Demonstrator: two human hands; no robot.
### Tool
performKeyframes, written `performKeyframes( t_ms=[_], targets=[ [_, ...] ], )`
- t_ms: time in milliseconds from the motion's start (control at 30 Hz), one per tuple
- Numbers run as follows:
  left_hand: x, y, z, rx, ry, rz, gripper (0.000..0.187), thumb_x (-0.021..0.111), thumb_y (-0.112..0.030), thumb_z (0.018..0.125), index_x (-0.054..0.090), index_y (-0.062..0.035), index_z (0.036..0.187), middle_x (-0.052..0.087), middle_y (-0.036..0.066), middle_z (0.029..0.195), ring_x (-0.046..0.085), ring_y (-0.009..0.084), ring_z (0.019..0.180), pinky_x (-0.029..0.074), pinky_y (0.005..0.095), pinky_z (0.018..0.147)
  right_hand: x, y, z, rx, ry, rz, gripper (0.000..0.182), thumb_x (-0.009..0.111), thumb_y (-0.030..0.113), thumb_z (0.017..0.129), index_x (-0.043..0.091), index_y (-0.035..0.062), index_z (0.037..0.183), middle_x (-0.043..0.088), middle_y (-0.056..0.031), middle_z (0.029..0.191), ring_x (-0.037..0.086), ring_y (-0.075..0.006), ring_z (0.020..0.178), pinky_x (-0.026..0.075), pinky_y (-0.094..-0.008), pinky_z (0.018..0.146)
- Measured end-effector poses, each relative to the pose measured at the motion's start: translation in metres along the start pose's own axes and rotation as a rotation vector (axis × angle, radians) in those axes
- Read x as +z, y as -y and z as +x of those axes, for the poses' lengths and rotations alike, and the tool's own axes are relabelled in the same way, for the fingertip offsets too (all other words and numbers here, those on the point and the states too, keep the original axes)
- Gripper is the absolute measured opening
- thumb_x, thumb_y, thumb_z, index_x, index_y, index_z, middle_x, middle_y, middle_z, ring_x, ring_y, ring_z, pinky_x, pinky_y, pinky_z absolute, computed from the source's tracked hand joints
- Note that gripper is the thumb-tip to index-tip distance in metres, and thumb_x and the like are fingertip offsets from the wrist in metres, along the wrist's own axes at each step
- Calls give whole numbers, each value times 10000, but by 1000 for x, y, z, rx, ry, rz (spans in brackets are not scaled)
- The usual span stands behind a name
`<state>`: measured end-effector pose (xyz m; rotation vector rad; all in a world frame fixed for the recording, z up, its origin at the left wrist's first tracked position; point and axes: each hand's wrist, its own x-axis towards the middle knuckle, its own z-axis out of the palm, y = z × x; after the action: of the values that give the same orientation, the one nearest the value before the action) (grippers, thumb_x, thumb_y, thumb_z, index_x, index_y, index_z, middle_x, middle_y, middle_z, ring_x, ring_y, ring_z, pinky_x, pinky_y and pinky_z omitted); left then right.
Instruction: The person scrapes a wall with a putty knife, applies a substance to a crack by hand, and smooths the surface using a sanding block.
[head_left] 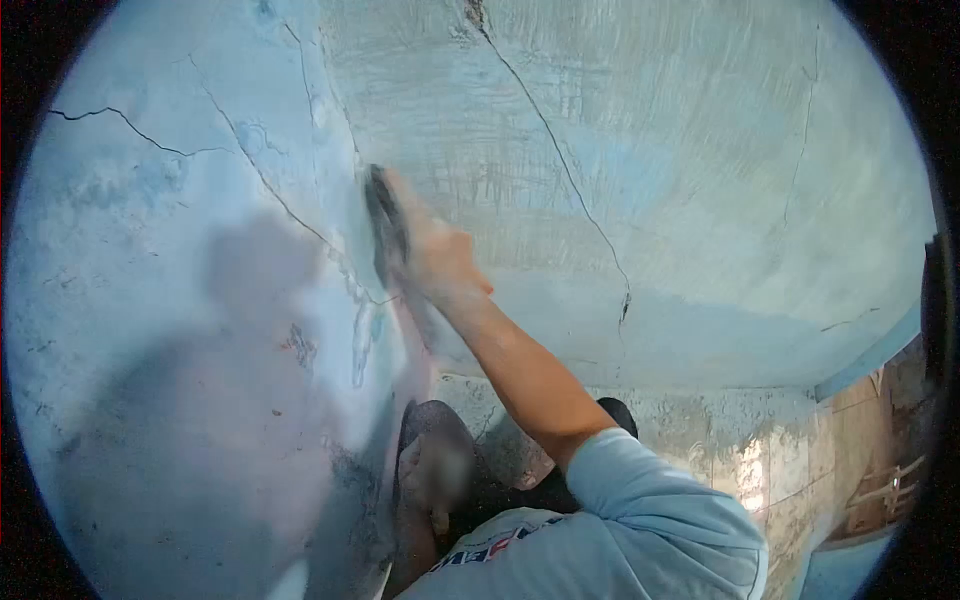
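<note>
My right hand (440,258) reaches up to the inside corner where two blue walls meet. Its fingers are wrapped round a dark, flat, narrow tool (385,220), pressed along the corner. Motion smears both, so the tool's exact kind is not plain. Low in the view, close to my body, my left hand (415,470) is by a dark rounded shape (437,420), maybe my knee or footwear. A blur covers that spot, and the left fingers cannot be made out.
Long cracks run down the right wall (700,200) and across the left wall (130,250), which bears my shadow. A worn strip edges the wall's foot. Shiny floor tiles (790,450) and a pale wooden object (885,490) lie at the lower right.
</note>
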<state>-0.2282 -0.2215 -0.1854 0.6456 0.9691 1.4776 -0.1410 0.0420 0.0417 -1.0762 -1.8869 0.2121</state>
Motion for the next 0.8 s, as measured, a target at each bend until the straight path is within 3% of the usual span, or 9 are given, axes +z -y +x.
performKeyframes(
  t_ms=[100,167,267,333,500,567,633,767,800],
  targets=[
    [4,-11,-5,27,63,-72,287,558,-271,1076,621,3,1021,680,117,767,650,212,542,533,329,475,-46,-38,-11,-239,-390,45,701,667,-1,917,442,147,1565,721,-252,1208,773,-340,956,633,-414,796],
    [-2,-16,-5,-26,98,-89,290,561,-269,1074,618,10,1017,682,122,766,653,214,542,537,332,477,-80,-72,-28,-92,-529,201,681,682,-26,907,471,115,1539,704,-233,1285,774,-321,989,638,-391,841],
    [-20,-5,-13,-61,106,-57,303,562,-274,1074,616,19,1022,685,130,770,653,218,541,539,336,474,-60,-53,-12,-208,-602,105,715,712,7,896,456,120,1553,682,-208,1347,780,-320,944,637,-383,806],
    [-15,-4,-14,33,164,-106,312,562,-284,1074,615,20,1029,687,136,773,654,221,539,536,340,464,-20,-11,8,-119,-228,46,780,724,51,874,432,206,1581,692,-230,1263,753,-370,873,606,-454,735],
    [-1,-20,-8,66,179,-175,319,557,-301,1085,608,10,1037,683,140,763,647,225,523,523,341,436,-31,-21,2,-35,-104,-15,818,678,139,928,316,314,1640,726,-213,993,712,-405,767,592,-528,795],
    [-1,-25,-19,0,90,-138,311,549,-299,1091,606,3,1036,681,137,762,645,223,522,523,339,434,-81,-67,-27,-197,-521,-44,741,714,78,936,391,134,1601,750,-237,1072,768,-344,833,616,-419,744],
    [-3,-19,-18,-91,-5,-90,306,537,-295,1098,606,-4,1034,679,133,768,643,222,523,527,338,438,-115,-121,-55,-184,-669,248,636,685,22,953,453,34,1545,722,-220,1245,764,-292,1049,633,-350,831],
    [-26,8,-13,30,105,-140,288,539,-287,1098,599,-8,1061,686,129,799,637,218,521,537,343,447,-94,-91,-44,-143,-556,90,601,678,9,961,464,26,1523,714,-163,1268,741,-247,1085,621,-362,907],
    [-25,8,-15,43,114,-155,285,540,-283,1097,598,-7,1063,687,128,805,634,217,519,538,343,448,-70,-73,-34,-88,-402,93,659,675,13,939,455,122,1551,727,-179,1216,751,-295,1007,619,-390,856]
  ],
)
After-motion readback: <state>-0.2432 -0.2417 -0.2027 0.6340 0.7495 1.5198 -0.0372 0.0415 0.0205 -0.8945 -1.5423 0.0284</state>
